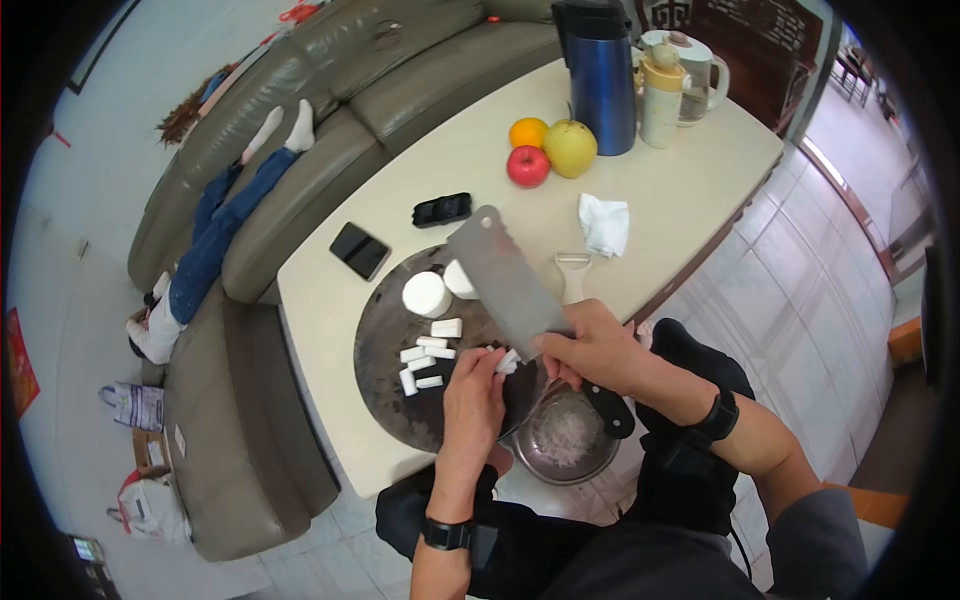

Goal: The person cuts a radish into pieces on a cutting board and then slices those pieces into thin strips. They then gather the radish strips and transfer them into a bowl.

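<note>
My right hand (598, 352) is closed around a broad metal cleaver (508, 283), its thumb on the blade near the black handle. The blade slants over the right side of a round dark chopping board (385, 310). My left hand (472, 400) is closed, fingertips pinching small white radish pieces (508, 362) beside the cleaver's lower corner. Several cut radish sticks (428, 350) lie on the board left of my fingers. Behind them stands a thick round radish chunk (427, 295); a second chunk (459, 280) is partly hidden by the blade. Below the board's edge, a metal bowl (567, 473) contains white shreds.
On the table (370, 455) are a phone (360, 251), a black object (442, 210), a peeler (573, 275), a white cloth (603, 225), fruit (569, 149), a blue flask (602, 85) and jugs. A person (225, 215) lies on the grey sofa (235, 420).
</note>
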Demonstrator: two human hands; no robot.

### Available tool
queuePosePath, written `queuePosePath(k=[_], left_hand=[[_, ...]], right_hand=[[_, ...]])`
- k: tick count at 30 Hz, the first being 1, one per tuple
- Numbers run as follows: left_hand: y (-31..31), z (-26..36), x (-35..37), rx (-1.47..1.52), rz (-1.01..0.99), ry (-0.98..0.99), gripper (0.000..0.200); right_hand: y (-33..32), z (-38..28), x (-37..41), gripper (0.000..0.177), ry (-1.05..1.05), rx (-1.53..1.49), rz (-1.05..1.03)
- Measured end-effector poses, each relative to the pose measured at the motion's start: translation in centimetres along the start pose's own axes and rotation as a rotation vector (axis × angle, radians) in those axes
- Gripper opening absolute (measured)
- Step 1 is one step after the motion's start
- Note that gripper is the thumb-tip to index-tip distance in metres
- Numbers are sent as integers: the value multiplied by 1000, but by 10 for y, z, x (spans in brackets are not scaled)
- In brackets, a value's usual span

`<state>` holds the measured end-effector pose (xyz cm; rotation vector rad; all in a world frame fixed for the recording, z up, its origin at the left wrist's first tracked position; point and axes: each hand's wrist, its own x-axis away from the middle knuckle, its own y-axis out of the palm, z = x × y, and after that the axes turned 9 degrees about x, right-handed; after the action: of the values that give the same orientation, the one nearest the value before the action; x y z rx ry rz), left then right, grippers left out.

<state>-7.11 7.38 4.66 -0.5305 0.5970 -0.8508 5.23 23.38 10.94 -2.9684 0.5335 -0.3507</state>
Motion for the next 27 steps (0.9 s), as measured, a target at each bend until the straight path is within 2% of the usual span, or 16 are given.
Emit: queuePosePath(k=[3, 9, 13, 18, 25, 27], left_hand=[[5, 9, -4, -5, 96, -9, 36], [-14, 18, 0, 56, 82, -65, 27], [-37, -1, 12, -286, 230, -4, 25], [-51, -20, 21, -501, 157, -2, 25], [-42, -20, 17, -532, 178, 44, 16], [-35, -14, 19, -448, 230, 164, 15]], right_hand=[[-3, -3, 2, 28, 15, -3, 25], [-7, -6, 6, 27, -2, -77, 90], [-9, 6, 1, 24, -39, -87, 94], [-11, 9, 1, 24, -46, -77, 95], [-9, 10, 2, 25, -59, -21, 97], [-12, 8, 1, 26, -72, -10, 103]])
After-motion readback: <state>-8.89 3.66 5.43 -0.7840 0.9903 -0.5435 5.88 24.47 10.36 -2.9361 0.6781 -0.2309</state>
